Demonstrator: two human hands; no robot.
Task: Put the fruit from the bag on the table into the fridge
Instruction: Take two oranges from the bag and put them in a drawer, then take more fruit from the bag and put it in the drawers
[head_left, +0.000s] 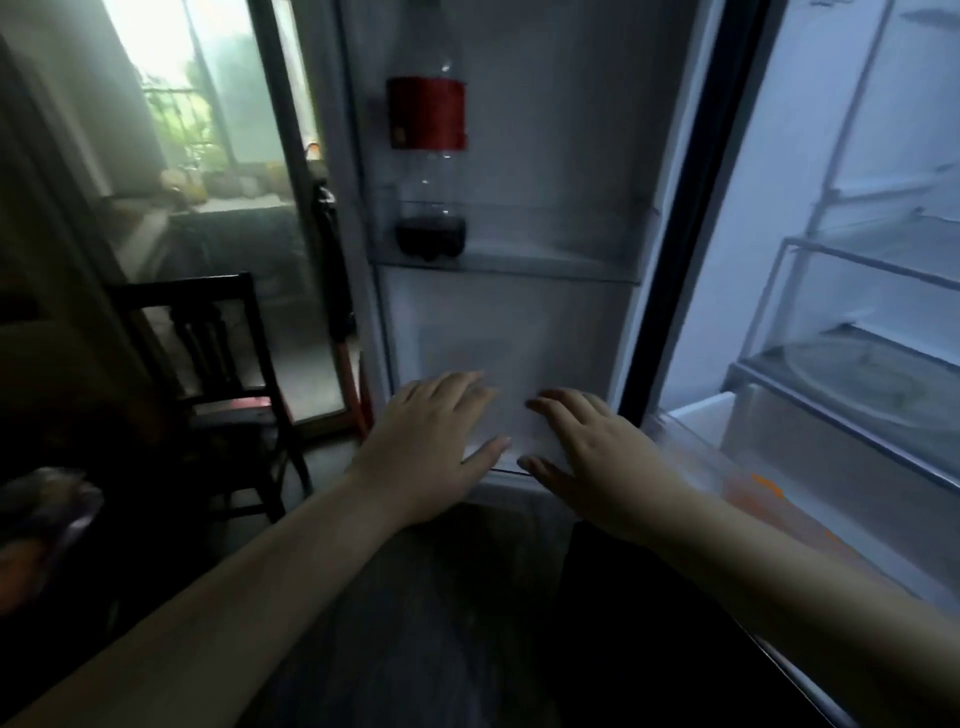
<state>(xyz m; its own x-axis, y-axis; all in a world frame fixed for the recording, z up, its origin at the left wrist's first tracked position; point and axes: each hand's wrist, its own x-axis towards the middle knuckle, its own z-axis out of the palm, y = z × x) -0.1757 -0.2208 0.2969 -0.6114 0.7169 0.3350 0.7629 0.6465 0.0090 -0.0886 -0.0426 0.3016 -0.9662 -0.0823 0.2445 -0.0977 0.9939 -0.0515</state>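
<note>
two bare forearms, no sleeves, left hand (434, 447), right hand (597, 462), short nails

Fridge shelves (883, 260) open rightward, door (519, 322) ahead, chair (218, 364) left

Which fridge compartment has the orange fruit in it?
The bottom drawer, nearest the right hand: orange shapes show blurrily through its front. The shelves above show no fruit.

My palms lie on the fridge door (519, 322), smooth matt white plastic; its shelf holds a clear glossy plastic bottle (428, 156) with a red paper-like label, and beside it stands a dark wooden chair (218, 353), dull in finish
</note>
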